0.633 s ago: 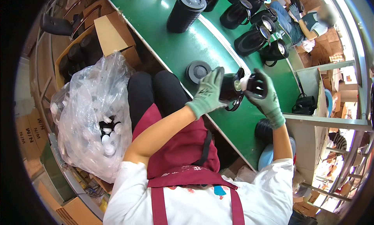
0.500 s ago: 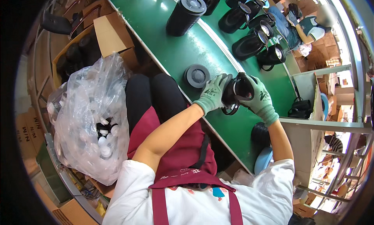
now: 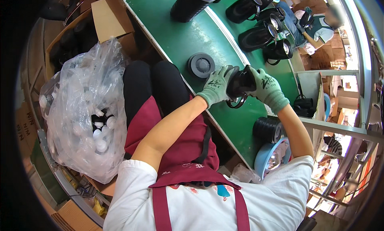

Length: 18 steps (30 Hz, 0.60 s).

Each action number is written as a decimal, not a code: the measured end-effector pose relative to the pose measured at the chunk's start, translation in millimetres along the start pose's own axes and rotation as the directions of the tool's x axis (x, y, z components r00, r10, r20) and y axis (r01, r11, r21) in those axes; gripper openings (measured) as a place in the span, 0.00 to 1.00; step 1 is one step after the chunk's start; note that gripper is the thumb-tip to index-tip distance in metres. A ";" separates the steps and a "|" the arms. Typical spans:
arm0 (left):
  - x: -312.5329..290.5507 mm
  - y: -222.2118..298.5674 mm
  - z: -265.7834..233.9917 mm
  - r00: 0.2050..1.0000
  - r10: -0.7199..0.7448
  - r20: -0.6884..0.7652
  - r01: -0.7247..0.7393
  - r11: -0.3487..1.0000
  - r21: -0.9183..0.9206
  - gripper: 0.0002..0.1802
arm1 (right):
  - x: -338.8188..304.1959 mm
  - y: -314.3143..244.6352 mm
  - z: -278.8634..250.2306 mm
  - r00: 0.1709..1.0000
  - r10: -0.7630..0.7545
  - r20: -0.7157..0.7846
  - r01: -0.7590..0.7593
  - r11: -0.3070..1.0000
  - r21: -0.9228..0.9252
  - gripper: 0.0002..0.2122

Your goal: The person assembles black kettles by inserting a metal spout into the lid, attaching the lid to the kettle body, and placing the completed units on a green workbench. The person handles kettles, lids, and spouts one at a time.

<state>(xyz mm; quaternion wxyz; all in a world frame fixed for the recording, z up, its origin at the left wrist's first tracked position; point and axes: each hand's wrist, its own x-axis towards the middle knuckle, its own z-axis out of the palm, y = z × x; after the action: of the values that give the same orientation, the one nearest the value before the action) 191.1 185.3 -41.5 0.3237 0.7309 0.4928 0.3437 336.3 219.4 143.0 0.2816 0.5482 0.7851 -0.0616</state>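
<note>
A black jug with a loop handle (image 3: 241, 85) is held on its side between my two hands, above the green table. My left hand (image 3: 218, 86), in a pale green glove, grips one end of it with the fingers curled over. At the other end my right hand (image 3: 267, 88), gloved the same way, has its fingers closed around the rim. The jug's handle hangs toward me. Beside my left hand a round black disc-shaped part (image 3: 201, 65) lies flat on the table. The jug's inside is hidden by my right hand.
Several black jugs (image 3: 256, 37) lie across the table. A stack of black discs (image 3: 190, 7) stands farther off; another stack (image 3: 267, 129) lies by a blue basin (image 3: 261, 161). A plastic bag of white parts (image 3: 86, 123) sits left of my legs. A person (image 3: 320, 33) sits opposite.
The jug has turned between my hands, and its dark opening faces me less. My right hand has shifted its hold at the rim. The whole view has moved slightly.
</note>
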 end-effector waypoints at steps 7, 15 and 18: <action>2.6 -0.3 0.6 0.999 0.017 -0.028 -0.018 0.998 -0.055 0.68 | 6.0 39.7 2.4 0.772 -0.419 -0.478 0.308 0.904 -0.297 0.44; 3.2 3.9 -10.9 1.000 0.004 -0.004 -0.004 1.000 -0.011 0.66 | 1.5 29.6 9.0 0.909 -0.255 -0.329 0.223 0.966 -0.132 0.33; -0.5 6.3 -6.4 1.000 0.000 -0.004 0.000 1.000 0.006 0.66 | 8.2 19.1 16.2 0.970 -0.112 -0.214 0.108 0.994 -0.032 0.39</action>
<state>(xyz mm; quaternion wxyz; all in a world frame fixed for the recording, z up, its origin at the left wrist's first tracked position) 188.9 183.8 -32.8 0.3206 0.7312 0.4944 0.3438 357.5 227.1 129.3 0.1966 0.5046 0.8406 -0.0096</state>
